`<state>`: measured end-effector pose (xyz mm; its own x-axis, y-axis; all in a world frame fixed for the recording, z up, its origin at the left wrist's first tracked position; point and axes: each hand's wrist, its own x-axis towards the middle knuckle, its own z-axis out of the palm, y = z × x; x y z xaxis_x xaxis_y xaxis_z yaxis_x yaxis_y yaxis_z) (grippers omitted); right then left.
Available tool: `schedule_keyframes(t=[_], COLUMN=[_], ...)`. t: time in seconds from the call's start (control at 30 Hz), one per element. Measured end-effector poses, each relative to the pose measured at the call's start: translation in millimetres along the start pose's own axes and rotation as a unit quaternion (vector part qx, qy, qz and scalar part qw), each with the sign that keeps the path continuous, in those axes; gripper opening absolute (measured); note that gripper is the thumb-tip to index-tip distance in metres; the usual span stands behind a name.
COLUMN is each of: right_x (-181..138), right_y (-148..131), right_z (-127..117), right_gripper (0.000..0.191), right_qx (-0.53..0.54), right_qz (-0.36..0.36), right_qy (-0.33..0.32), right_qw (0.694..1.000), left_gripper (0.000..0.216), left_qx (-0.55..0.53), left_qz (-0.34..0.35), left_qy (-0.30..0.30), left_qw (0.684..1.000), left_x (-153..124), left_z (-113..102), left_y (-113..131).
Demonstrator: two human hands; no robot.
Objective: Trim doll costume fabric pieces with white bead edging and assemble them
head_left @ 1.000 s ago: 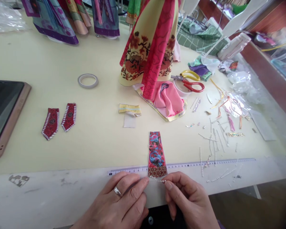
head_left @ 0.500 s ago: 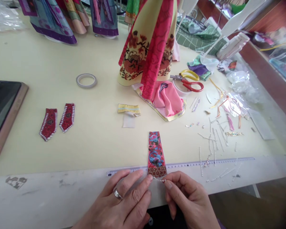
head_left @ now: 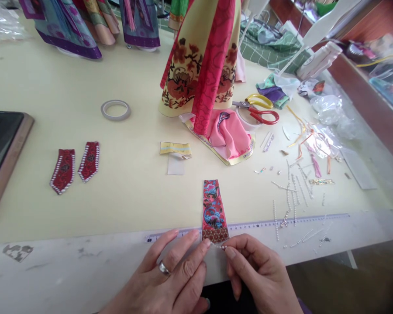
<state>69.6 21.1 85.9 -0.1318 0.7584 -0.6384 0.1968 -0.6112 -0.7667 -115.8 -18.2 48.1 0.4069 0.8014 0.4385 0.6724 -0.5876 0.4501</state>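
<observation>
A red embroidered fabric strip with blue and pink motifs lies flat near the table's front edge, across a clear ruler. My left hand, with a ring on one finger, rests with its fingertips at the strip's near left corner. My right hand pinches a short string of small beads against the strip's near edge. Both hands have their fingers drawn together at that edge.
Two red bead-trimmed pieces lie at the left, beside a dark tablet. A doll's yellow and pink gown stands behind, with a tape roll, scissors and several loose bead strings at the right.
The view has drifted slightly right. My left fingers have spread a little at the strip's corner. The right hand keeps its pinch on the beads.
</observation>
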Motion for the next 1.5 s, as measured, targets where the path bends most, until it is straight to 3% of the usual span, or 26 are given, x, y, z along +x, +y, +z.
schedule_keyframes(t=[0.8,1.1,1.33,1.5], right_x=[-5,-2,1,1], right_y=[4,-6,-5,0], right_z=[-7,-10,-12,-15], right_gripper=[0.033,0.044,0.038,0.030], right_qx=[0.024,-0.030,-0.060,-0.095], right_qz=[0.013,0.034,0.034,0.004], right_qy=[0.002,-0.040,-0.050,-0.036], right_qw=[1.000,0.998,0.996,0.995], left_gripper=[0.019,0.019,0.018,0.017], left_qx=[0.012,-0.001,0.007,-0.009], left_qz=[0.017,0.012,0.027,-0.003], left_qy=[-0.012,0.001,-0.014,0.008], left_qw=[1.000,1.000,1.000,1.000], left_x=[2,2,2,3], left_z=[0,4,1,2], left_y=[-3,-2,-3,-3])
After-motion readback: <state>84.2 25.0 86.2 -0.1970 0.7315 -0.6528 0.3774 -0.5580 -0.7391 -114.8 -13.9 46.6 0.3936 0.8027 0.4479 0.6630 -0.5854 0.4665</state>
